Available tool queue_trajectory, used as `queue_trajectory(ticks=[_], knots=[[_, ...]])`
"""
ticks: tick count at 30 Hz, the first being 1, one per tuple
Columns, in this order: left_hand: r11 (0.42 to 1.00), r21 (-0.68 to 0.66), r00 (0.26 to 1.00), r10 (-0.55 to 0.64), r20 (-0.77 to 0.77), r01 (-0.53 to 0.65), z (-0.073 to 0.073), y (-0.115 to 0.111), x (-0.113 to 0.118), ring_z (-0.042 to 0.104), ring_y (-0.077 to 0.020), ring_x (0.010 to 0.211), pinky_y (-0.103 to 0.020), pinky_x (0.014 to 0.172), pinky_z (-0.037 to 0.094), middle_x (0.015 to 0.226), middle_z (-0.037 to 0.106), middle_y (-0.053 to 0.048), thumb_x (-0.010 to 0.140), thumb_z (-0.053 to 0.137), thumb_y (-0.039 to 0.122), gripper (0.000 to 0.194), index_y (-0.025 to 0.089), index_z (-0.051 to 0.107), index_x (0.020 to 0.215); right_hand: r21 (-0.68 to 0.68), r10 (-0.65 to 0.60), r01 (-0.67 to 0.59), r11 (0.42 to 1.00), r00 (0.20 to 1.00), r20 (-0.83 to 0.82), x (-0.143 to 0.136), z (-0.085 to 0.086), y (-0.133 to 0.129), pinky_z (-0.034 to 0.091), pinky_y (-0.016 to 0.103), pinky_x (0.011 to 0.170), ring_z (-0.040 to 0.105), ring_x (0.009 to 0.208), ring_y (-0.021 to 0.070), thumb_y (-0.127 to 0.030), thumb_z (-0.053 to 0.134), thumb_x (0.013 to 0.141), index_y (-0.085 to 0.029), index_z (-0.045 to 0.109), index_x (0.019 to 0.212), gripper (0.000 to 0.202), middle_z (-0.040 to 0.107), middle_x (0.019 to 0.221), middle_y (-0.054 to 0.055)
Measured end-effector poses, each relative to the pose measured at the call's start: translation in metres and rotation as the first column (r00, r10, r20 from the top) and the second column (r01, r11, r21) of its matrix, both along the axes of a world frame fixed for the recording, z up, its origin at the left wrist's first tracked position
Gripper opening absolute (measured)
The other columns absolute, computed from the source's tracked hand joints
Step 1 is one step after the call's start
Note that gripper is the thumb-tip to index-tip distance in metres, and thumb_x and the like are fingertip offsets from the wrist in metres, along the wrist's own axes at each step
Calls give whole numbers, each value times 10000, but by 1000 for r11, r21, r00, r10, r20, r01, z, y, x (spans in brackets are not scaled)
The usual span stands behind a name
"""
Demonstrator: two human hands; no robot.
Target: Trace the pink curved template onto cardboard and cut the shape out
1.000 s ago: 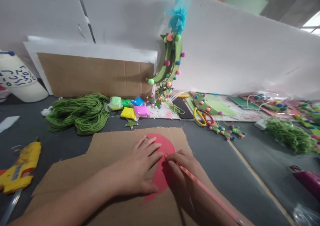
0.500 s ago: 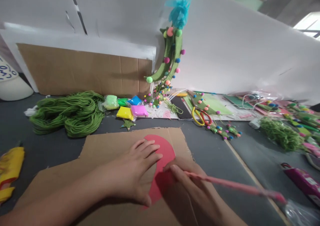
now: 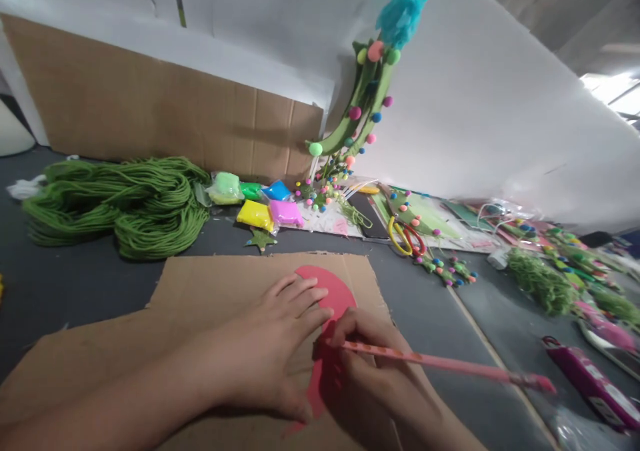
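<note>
Nearest, the left hand [image 3: 280, 331] lies palm-down, fingers spread, across the red cutout [image 3: 340, 294] by the cardboard's [image 3: 210, 284] far right corner; beside it the right hand [image 3: 377, 378], curled, pinches a pink pencil [image 3: 440, 362]. Beyond the far edge, a clear bag [image 3: 204, 194] holds a pale green block [image 3: 227, 185].

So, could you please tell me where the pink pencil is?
In the head view, the pink pencil sits right of centre, its gripped end in the right hand over the red shape.
</note>
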State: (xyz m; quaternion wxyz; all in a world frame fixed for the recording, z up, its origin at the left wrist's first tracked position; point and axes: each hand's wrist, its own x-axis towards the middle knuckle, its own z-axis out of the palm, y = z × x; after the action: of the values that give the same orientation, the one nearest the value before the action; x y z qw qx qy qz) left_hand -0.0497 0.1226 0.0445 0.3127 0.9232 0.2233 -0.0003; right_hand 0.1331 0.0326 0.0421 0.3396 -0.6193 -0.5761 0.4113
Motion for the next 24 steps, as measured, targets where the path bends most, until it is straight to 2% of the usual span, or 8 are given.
queue_trajectory(ticks=[2, 5, 7, 12, 16, 19, 24], knots=[[1000, -1, 1000, 0, 6, 0, 1, 0, 0, 168, -396, 1432, -593, 1137, 175, 1519, 361, -177, 546, 809, 470, 968, 161, 460, 1395, -11, 37, -37, 999, 998, -44, 3, 4, 6, 451, 233, 590, 610, 633, 149, -140, 508, 750, -202, 573, 702, 102, 654, 690, -1], [1000, -23, 999, 20, 41, -19, -1, -1, -1, 190, -402, 1425, -609, 1126, 185, 1506, 383, -177, 538, 814, 463, 945, 174, 484, 1375, 25, 8, -9, 1000, 1000, 16, 2, 1, 9, 435, 233, 563, 586, 585, 143, -159, 513, 782, -211, 546, 685, 115, 605, 623, -21], [999, -47, 998, 29, 62, -27, -2, -2, -2, 188, -414, 1422, -627, 1115, 195, 1514, 364, -189, 544, 811, 465, 943, 174, 482, 1378, 50, -14, 10, 999, 998, 68, 0, -4, 8, 448, 250, 577, 599, 616, 161, -192, 527, 823, -218, 552, 701, 127, 611, 635, -8], [1000, -24, 997, 10, 75, -9, 0, -1, -3, 194, -402, 1423, -620, 1124, 172, 1505, 376, -196, 562, 804, 467, 925, 157, 482, 1372, 65, 16, -21, 998, 997, 73, -3, -11, 2, 478, 285, 567, 616, 656, 198, -298, 529, 893, -226, 570, 760, 157, 622, 665, 34], [1000, -2, 1000, -5, 25, 5, 1, 0, -2, 181, -387, 1430, -597, 1134, 168, 1525, 349, -181, 552, 811, 453, 955, 165, 456, 1390, 105, 46, -60, 993, 990, 135, -2, -14, 2, 481, 284, 578, 602, 659, 192, -294, 497, 914, -225, 548, 767, 170, 593, 649, 26], [1000, 4, 999, -3, 54, 3, -2, 0, -2, 168, -383, 1434, -586, 1142, 155, 1523, 352, -180, 545, 815, 467, 971, 165, 453, 1394, 143, 57, -86, 986, 978, 199, -1, -16, 1, 475, 284, 620, 597, 712, 192, -273, 485, 920, -220, 537, 773, 164, 606, 719, 37], [1000, 3, 996, 7, 90, -7, -7, -2, -4, 187, -403, 1426, -601, 1136, 165, 1506, 381, -184, 555, 802, 495, 951, 165, 472, 1383, 181, 107, -160, 970, 956, 271, -3, -11, -3, 422, 255, 625, 538, 674, 146, -229, 433, 938, -206, 508, 769, 187, 572, 739, 6]])
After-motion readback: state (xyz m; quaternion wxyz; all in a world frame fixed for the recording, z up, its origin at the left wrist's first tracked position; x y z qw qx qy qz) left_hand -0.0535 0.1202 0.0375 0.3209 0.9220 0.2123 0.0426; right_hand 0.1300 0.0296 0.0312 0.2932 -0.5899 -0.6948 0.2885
